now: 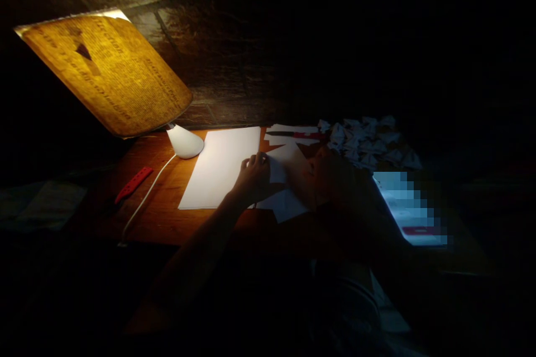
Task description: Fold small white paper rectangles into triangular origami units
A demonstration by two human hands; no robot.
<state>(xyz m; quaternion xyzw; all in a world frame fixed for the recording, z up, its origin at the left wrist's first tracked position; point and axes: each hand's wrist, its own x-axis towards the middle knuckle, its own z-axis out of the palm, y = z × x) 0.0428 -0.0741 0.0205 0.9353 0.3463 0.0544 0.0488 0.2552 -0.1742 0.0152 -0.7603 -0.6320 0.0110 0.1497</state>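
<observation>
My left hand is closed, its fingers curled at the left edge of a small white piece of paper. My right hand sits in shadow at the right side of the papers. Its fingers look curled, but darkness and blur hide what they hold. Other white paper pieces lie under and between the hands. Left of my left hand is a stack of larger white sheets. Behind the hands, a knife with a dark blade and red handle rests on a small paper pile.
A lamp with a yellow printed shade and white base stands at the left of the wooden table. Nearby lie its white cord and a red strip-like object. Several folded paper pieces and a lit screen are at right.
</observation>
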